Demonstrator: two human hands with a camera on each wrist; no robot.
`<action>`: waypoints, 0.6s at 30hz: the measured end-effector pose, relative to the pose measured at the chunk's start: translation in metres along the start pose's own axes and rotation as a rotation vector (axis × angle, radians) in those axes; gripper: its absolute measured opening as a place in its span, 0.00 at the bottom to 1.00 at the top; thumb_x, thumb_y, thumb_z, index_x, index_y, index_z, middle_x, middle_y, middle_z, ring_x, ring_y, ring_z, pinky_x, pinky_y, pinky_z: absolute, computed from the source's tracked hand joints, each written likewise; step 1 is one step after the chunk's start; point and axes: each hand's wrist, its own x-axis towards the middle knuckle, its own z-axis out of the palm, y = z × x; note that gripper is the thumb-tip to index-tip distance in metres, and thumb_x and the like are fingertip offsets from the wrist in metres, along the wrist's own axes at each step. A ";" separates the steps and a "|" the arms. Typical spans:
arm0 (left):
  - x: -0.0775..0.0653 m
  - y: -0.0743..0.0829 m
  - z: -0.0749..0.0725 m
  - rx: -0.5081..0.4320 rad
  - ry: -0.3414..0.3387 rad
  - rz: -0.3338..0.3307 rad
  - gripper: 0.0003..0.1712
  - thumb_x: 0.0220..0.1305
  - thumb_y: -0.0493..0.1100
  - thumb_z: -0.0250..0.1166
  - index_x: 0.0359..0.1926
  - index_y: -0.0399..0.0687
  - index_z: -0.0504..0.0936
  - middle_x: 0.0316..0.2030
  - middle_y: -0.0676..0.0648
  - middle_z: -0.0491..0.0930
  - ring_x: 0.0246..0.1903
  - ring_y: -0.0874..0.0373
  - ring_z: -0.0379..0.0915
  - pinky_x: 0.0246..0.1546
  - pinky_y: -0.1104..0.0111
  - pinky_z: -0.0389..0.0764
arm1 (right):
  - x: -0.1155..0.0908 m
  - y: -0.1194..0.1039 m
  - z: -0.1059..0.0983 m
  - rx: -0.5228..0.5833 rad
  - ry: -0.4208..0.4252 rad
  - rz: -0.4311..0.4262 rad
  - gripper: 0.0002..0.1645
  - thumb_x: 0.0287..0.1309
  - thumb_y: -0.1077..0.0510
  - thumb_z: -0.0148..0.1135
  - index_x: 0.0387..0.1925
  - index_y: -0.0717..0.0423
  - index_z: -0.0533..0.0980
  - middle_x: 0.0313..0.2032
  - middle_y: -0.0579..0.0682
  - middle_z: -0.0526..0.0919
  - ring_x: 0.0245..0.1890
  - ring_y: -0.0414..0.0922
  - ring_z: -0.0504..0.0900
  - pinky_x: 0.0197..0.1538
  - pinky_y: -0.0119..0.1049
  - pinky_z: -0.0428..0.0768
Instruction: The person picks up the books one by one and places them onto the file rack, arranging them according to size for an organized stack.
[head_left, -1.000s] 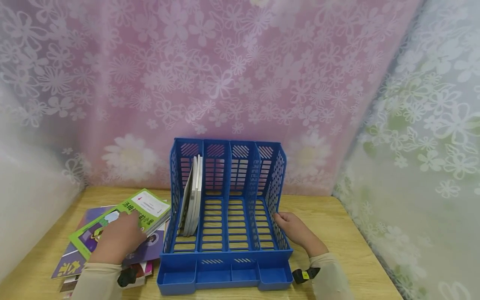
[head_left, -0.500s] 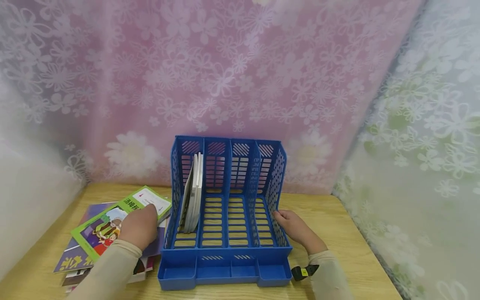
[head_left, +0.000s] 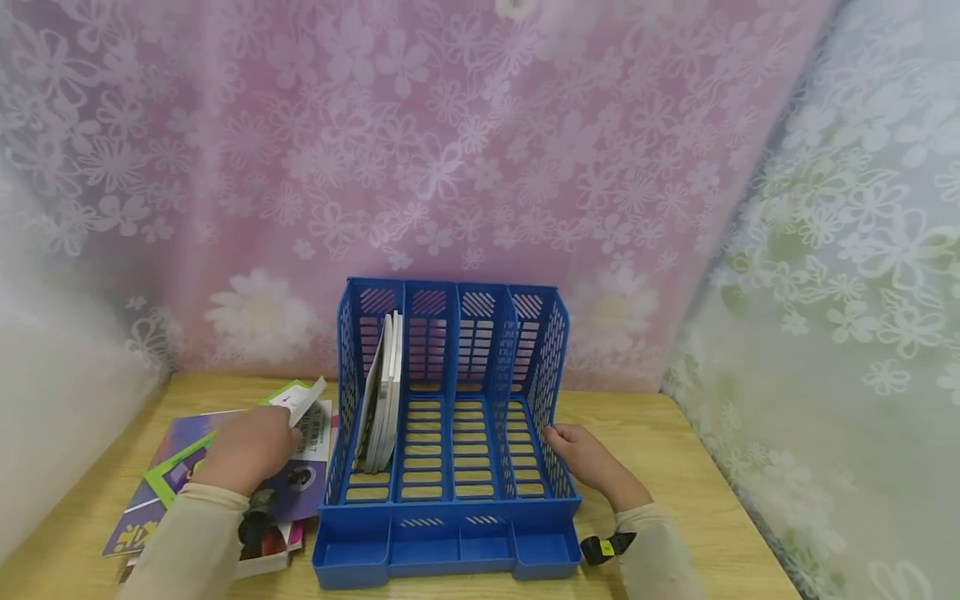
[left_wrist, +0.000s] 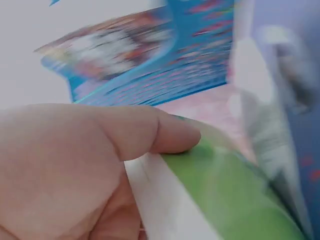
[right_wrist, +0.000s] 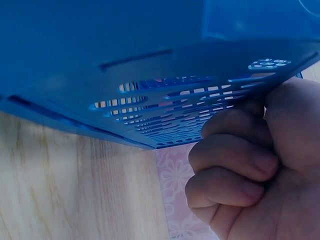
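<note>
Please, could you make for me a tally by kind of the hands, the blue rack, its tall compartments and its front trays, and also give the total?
Hands: 2 (left hand, right hand)
Blue rack: 1
Tall compartments: 4
Front trays: 4
Total: 11

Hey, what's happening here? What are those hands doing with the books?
A person is at a table with books and a blue rack. Their left hand is pinching a green book over the messy pile on the left; I can't tell if it's all the way off the pile. Their right hand is gripping the rack's right side. A few thin books stand in the rack's leftmost slot, and the green one isn't in there yet.
</note>
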 end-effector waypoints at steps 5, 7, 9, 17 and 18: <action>-0.015 -0.003 -0.033 -0.171 0.137 -0.055 0.19 0.72 0.50 0.47 0.34 0.38 0.71 0.21 0.45 0.69 0.17 0.53 0.65 0.15 0.64 0.64 | -0.002 -0.001 0.000 0.006 0.002 -0.007 0.27 0.75 0.47 0.41 0.21 0.58 0.64 0.17 0.46 0.59 0.17 0.42 0.57 0.24 0.35 0.62; -0.020 -0.003 -0.043 -0.248 0.282 -0.094 0.23 0.74 0.53 0.42 0.35 0.38 0.70 0.22 0.41 0.73 0.17 0.50 0.68 0.14 0.63 0.65 | -0.003 -0.002 -0.001 0.017 0.000 -0.010 0.28 0.75 0.46 0.41 0.21 0.59 0.65 0.17 0.46 0.59 0.17 0.42 0.57 0.24 0.35 0.62; -0.024 -0.001 -0.050 -0.323 0.430 -0.114 0.27 0.74 0.55 0.39 0.38 0.36 0.71 0.26 0.35 0.77 0.20 0.44 0.73 0.14 0.61 0.67 | -0.004 -0.004 -0.001 0.028 -0.001 -0.009 0.29 0.75 0.45 0.42 0.21 0.59 0.65 0.17 0.46 0.60 0.17 0.42 0.58 0.24 0.35 0.62; -0.020 0.013 -0.023 -0.401 0.698 -0.077 0.25 0.74 0.53 0.46 0.38 0.34 0.73 0.28 0.33 0.79 0.24 0.38 0.77 0.17 0.53 0.73 | -0.003 -0.001 -0.001 0.015 0.008 -0.014 0.29 0.74 0.43 0.42 0.21 0.59 0.64 0.17 0.46 0.60 0.17 0.42 0.58 0.23 0.35 0.62; -0.018 0.013 -0.020 -0.391 0.701 -0.074 0.24 0.74 0.53 0.47 0.36 0.35 0.73 0.27 0.34 0.79 0.23 0.39 0.76 0.17 0.54 0.72 | -0.003 0.000 -0.001 0.012 0.007 -0.013 0.30 0.74 0.42 0.42 0.21 0.59 0.64 0.17 0.46 0.60 0.17 0.42 0.58 0.23 0.35 0.62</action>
